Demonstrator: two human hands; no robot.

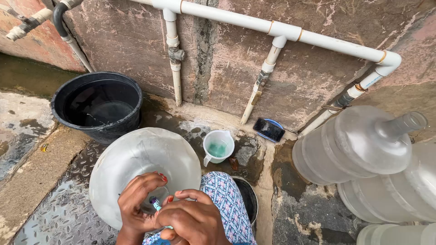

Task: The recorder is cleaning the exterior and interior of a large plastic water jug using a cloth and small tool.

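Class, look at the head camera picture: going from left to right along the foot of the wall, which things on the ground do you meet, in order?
Black bucket → white jug holding green liquid → dark phone lying on a blue dish → big clear water bottle lying on its side.

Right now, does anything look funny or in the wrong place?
Yes. A dark phone on a blue case leans against the wall on wet ground, close to the white plastic jug of green liquid. Two clear plastic water bottles lie tipped on their sides at the right.
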